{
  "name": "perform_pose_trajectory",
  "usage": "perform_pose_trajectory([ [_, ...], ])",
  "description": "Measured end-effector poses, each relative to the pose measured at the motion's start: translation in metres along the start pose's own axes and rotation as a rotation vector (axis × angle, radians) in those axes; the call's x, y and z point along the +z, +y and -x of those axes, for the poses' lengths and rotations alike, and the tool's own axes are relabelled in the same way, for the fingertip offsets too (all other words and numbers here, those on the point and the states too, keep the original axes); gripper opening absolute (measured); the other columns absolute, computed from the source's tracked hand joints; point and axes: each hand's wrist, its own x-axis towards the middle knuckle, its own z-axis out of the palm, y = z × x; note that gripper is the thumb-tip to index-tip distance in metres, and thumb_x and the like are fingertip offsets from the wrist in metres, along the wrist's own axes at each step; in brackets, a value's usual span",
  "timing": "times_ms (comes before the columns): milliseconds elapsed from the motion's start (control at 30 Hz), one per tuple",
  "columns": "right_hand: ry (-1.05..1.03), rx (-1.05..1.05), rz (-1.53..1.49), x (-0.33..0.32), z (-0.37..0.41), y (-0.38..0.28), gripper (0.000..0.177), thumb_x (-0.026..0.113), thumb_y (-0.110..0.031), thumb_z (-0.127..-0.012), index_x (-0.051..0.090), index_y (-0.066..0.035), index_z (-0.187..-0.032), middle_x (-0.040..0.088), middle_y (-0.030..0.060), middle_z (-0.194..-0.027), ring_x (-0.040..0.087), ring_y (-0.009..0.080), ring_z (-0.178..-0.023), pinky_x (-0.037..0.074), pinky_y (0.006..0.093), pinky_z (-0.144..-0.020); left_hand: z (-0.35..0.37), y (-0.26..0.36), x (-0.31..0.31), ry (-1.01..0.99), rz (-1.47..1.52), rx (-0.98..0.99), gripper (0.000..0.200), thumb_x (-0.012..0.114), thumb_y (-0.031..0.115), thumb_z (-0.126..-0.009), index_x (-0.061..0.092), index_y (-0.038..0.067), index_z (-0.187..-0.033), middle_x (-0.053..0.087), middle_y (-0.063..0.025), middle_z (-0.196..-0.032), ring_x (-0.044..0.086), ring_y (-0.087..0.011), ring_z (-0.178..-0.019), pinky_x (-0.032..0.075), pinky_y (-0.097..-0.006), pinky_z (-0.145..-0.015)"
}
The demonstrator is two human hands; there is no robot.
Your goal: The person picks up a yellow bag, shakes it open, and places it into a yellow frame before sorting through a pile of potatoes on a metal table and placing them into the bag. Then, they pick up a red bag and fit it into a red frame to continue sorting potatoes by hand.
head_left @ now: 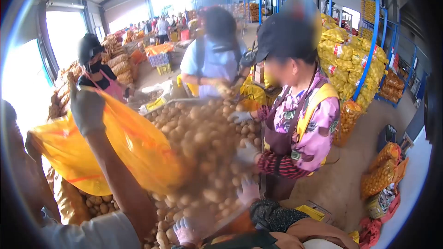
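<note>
My left hand [186,231], in a pale pink glove, rests at the near edge of a big heap of potatoes [217,157], its fingers spread. Further forward and to the right, my right hand [249,190], gloved alike, reaches onto the potatoes with fingers stretched out and nothing gripped. Many potatoes in the middle are blurred by motion. To the left, a co-worker's gloved hand [88,110] holds up an orange-yellow bag [124,143], whose mouth points down at the heap. Part of the sorting table's metal rim [230,216] shows between my hands.
Across on the right, a co-worker in a floral top [314,120] has both gloved hands at the heap. Two more people stand at the far side. Stacked yellow mesh sacks [350,60] and a blue metal rack [369,60] stand right; filled sacks [383,173] lie on the floor.
</note>
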Motion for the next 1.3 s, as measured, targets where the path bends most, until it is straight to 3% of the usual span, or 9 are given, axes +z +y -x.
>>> perform_pose_trajectory([
  [167, -0.018, 0.005, -0.006, -0.005, -0.001, 0.007, 0.058, 0.065, -0.032, -0.078, 0.055, -0.003, -0.127, 0.053, 0.0192, -0.133, 0.051, 0.0386, -0.118, 0.041, 0.0516, -0.097, 0.041, -0.002, -0.008, -0.042, 0.032, -0.079, 0.086, 0.069, 0.044, -0.079, 0.036, 0.001, -0.146, 0.048, -0.0199, -0.139, 0.04, -0.0379, -0.132, 0.029, -0.0521, -0.11],
  [267, 0.006, -0.02, -0.03, -0.008, -0.005, 0.013, 0.058, 0.065, -0.031, -0.078, 0.055, -0.003, -0.128, 0.052, 0.0191, -0.135, 0.052, 0.0383, -0.119, 0.042, 0.0507, -0.098, 0.039, 0.011, -0.02, -0.023, 0.079, -0.085, 0.084, 0.068, 0.045, -0.08, 0.038, 0.0, -0.144, 0.051, -0.0206, -0.135, 0.042, -0.0376, -0.13, 0.03, -0.0514, -0.11],
  [367, -0.021, -0.001, 0.017, -0.01, -0.001, 0.024, 0.058, 0.065, -0.03, -0.077, 0.055, -0.002, -0.128, 0.05, 0.0189, -0.139, 0.051, 0.038, -0.121, 0.042, 0.0491, -0.1, 0.035, 0.022, -0.021, -0.197, 0.071, -0.176, 0.081, 0.067, 0.047, -0.081, 0.042, 0.0, -0.142, 0.053, -0.0214, -0.132, 0.044, -0.0381, -0.128, 0.03, -0.0518, -0.11],
  [467, -0.123, 0.028, 0.07, -0.034, 0.011, 0.025, 0.058, 0.066, -0.029, -0.077, 0.056, -0.002, -0.127, 0.049, 0.0188, -0.143, 0.051, 0.038, -0.123, 0.042, 0.0477, -0.102, 0.046, 0.037, -0.028, -0.144, 0.029, -0.167, 0.076, 0.062, 0.053, -0.082, 0.049, 0.001, -0.136, 0.057, -0.0234, -0.125, 0.047, -0.0388, -0.125, 0.027, -0.055, -0.111],
  [500, -0.101, -0.01, 0.059, -0.037, 0.017, 0.028, 0.059, 0.066, -0.029, -0.077, 0.055, -0.001, -0.127, 0.049, 0.019, -0.142, 0.051, 0.0381, -0.122, 0.043, 0.0478, -0.101, 0.044, 0.056, -0.065, -0.123, -0.056, -0.138, 0.062, 0.061, 0.042, -0.088, 0.05, 0.002, -0.135, 0.06, -0.0196, -0.12, 0.055, -0.0343, -0.116, 0.04, -0.0506, -0.102],
  [600, -0.026, -0.054, 0.0, -0.031, 0.02, 0.033, 0.061, 0.067, -0.029, -0.076, 0.054, -0.001, -0.13, 0.049, 0.0192, -0.141, 0.052, 0.0384, -0.12, 0.044, 0.0486, -0.099, 0.059, 0.059, -0.052, -0.03, 0.019, -0.145, 0.071, 0.066, 0.034, -0.081, 0.045, -0.003, -0.137, 0.055, -0.0218, -0.128, 0.049, -0.0383, -0.122, 0.029, -0.0497, -0.112],
  [700, 0.021, -0.118, -0.013, -0.032, 0.018, 0.042, 0.064, 0.069, -0.026, -0.075, 0.052, -0.001, -0.132, 0.049, 0.0184, -0.14, 0.052, 0.0387, -0.119, 0.044, 0.0494, -0.098, 0.059, 0.064, -0.055, -0.096, 0.088, -0.151, 0.075, 0.066, 0.036, -0.081, 0.04, -0.002, -0.14, 0.048, -0.0197, -0.136, 0.041, -0.0384, -0.128, 0.028, -0.0523, -0.11],
  [867, -0.003, -0.104, -0.075, -0.053, 0.011, 0.031, 0.064, 0.074, -0.019, -0.072, 0.051, 0.001, -0.128, 0.05, 0.0162, -0.139, 0.055, 0.0387, -0.115, 0.045, 0.0487, -0.097, 0.057, 0.071, -0.063, -0.076, 0.079, -0.14, 0.076, 0.069, 0.036, -0.08, 0.04, -0.002, -0.139, 0.049, -0.0196, -0.134, 0.041, -0.0371, -0.127, 0.029, -0.051, -0.109],
  [1300, -0.081, -0.053, -0.033, -0.038, 0.004, 0.028, 0.06, 0.072, -0.02, -0.078, 0.051, 0.005, -0.129, 0.045, 0.0157, -0.144, 0.054, 0.0391, -0.116, 0.044, 0.0463, -0.1, 0.048, 0.055, -0.069, -0.053, 0.151, -0.126, 0.068, 0.069, 0.033, -0.08, 0.047, 0.001, -0.135, 0.052, -0.0189, -0.13, 0.045, -0.0366, -0.124, 0.031, -0.0504, -0.108],
])
